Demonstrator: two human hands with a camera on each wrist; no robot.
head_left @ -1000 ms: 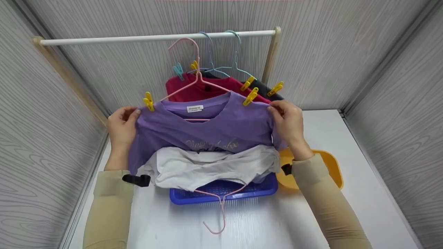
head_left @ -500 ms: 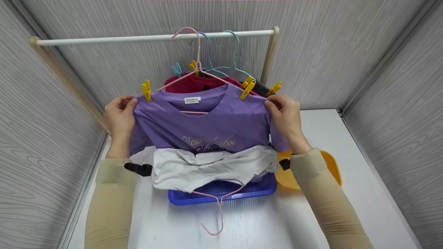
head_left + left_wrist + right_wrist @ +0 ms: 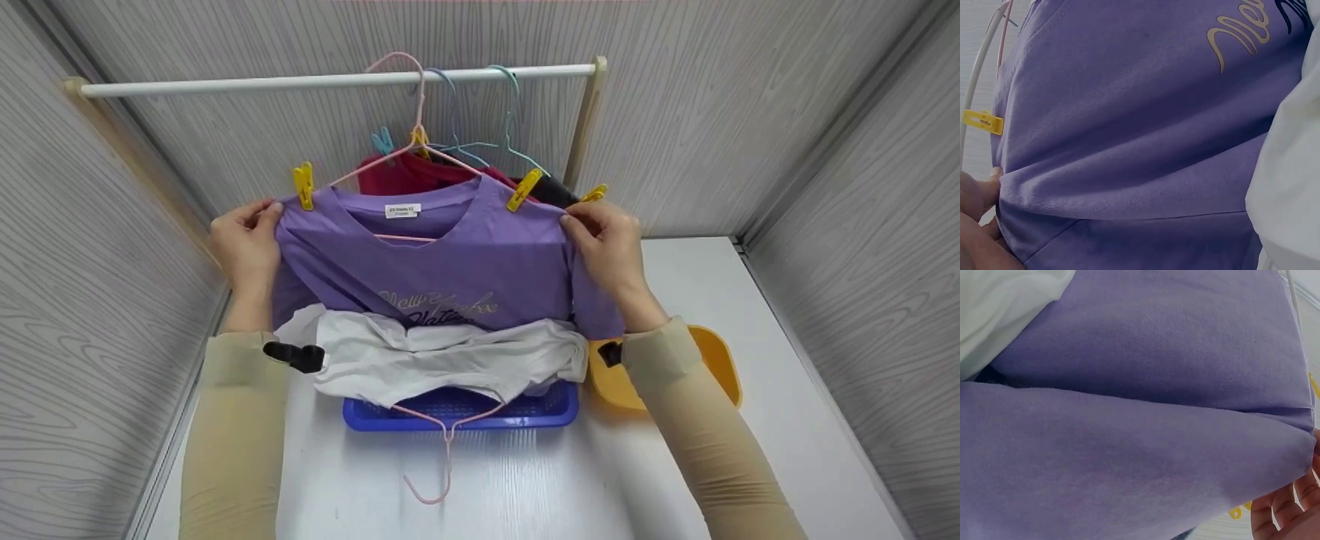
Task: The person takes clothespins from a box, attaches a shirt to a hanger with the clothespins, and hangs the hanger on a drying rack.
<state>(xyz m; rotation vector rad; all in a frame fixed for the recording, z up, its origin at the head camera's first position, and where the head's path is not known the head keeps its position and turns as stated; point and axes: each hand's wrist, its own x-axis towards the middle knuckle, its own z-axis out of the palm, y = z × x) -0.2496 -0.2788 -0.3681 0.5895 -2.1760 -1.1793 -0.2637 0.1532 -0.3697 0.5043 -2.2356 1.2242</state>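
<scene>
A purple T-shirt [image 3: 431,270] with script lettering hangs on a pink wire hanger [image 3: 421,97]. Yellow clothespins [image 3: 303,186] clip both of its shoulders. My left hand [image 3: 246,244] pinches the shirt's left-side shoulder between thumb and fingers, just outside the clothespin. At the opposite shoulder, my right hand [image 3: 609,246] pinches the fabric in the same way. The hanger's hook reaches above the white rod [image 3: 225,85]; whether it bears on the rod I cannot tell. In the right wrist view, the purple sleeve [image 3: 1145,450] fills most of the frame.
A red garment [image 3: 379,176] and a dark one [image 3: 559,193] hang behind on blue and green hangers. Below, a white garment [image 3: 442,360] with a pink hanger [image 3: 448,465] lies over a blue basket [image 3: 457,424]. To the right stands a yellow tub [image 3: 716,360].
Both hands have raised the purple T-shirt and shifted it slightly left. The hook has gone from in front of the rod to above it. The blue basket and white garment shifted slightly left.
</scene>
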